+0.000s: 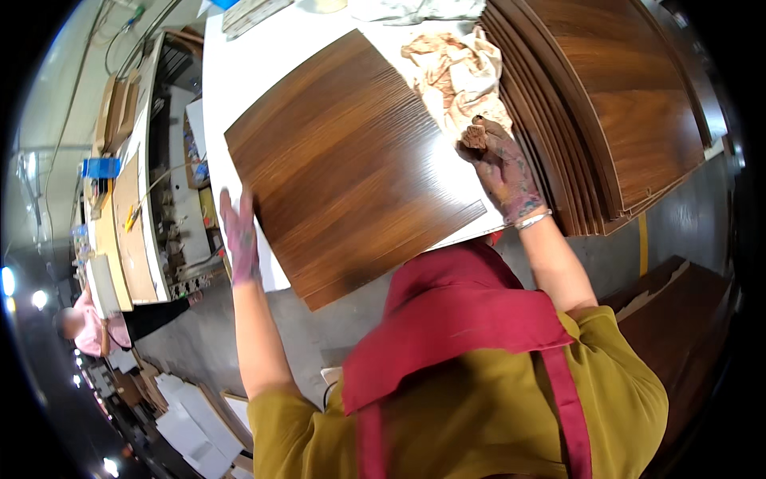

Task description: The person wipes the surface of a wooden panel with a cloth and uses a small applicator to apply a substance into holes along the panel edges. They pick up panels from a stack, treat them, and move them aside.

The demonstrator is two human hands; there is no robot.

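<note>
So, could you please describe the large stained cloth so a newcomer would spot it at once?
Start at the white table, where a brown wood-grain panel lies. Between it and the stack of panels to its right, by the right hand, is the crumpled cloth. Reddish-brown stains set it apart from the greyish-white bundle beyond.

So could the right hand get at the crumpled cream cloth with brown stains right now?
Likely yes: the right hand is just beside the cloth, nothing visibly blocking it, though the hand holds a small brown wad.
</note>
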